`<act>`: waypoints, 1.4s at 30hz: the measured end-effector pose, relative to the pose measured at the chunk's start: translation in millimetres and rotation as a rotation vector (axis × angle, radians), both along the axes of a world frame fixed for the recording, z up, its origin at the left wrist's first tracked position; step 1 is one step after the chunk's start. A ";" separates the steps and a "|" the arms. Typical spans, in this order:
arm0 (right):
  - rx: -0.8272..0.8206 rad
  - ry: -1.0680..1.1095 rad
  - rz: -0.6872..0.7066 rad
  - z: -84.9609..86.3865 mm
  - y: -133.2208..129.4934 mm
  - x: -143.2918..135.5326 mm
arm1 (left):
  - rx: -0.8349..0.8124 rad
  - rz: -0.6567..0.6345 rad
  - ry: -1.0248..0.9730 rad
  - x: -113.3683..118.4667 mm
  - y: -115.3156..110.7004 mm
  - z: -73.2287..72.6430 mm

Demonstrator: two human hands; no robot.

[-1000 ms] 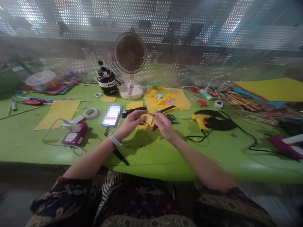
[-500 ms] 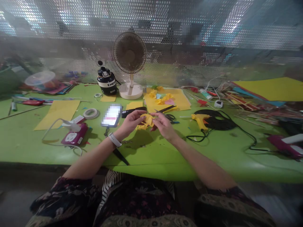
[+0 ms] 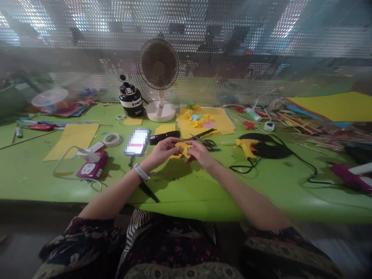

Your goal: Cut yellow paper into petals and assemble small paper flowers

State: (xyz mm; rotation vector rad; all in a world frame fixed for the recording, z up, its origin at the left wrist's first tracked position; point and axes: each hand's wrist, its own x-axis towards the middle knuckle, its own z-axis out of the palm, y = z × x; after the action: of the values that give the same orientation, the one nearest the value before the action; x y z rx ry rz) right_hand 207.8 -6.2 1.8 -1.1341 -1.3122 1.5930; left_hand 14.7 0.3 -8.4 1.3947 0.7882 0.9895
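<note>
Jointly pinching yellow paper (image 3: 183, 148) between fingers (image 3: 194, 148) of left hand (image 3: 159, 152) and right hand (image 3: 202, 155), above green table (image 3: 188, 193), near scissors (image 3: 207, 142).

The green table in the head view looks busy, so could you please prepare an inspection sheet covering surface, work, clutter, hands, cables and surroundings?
Surface: green table, small scraps scattered on it.
Work: yellow paper piece in hand; crumpled yellow shapes lie on a yellow sheet behind.
Clutter: scissors, phone, tape roll, yellow glue gun; thin sticks heaped at right.
Hands: left hand and right hand both hold the yellow paper piece.
Cables: white cord curves beside the left purple power block; black cord crosses the right side.
Surroundings: fan and dark bottle stand before a perforated panel.
</note>
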 end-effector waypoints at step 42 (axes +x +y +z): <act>0.506 -0.445 0.148 -12.5 -10.0 -7.8 | 0.071 -0.175 0.313 -18.8 -2.7 -15.9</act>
State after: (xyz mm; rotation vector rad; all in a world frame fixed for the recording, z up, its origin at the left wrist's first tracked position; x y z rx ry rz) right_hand 200.0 -16.2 -10.6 -1.1140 -1.9918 1.0312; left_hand -4.1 -2.4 -24.3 1.6748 0.8485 0.6771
